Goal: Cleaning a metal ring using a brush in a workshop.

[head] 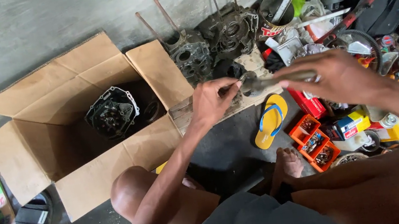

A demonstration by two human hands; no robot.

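The left hand [211,103] pinches the tip of a small metal part [250,86], and the right hand [335,77] grips its handle end. Both should probably hold it steady above the wooden board [185,113], beside the open cardboard box [62,139].

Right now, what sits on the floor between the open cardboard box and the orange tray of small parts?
In the head view, a yellow-and-blue flip-flop lies on the dark floor between the cardboard box and the orange tray.

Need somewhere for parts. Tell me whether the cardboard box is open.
Open: the cardboard box has flaps spread, with an engine part inside.
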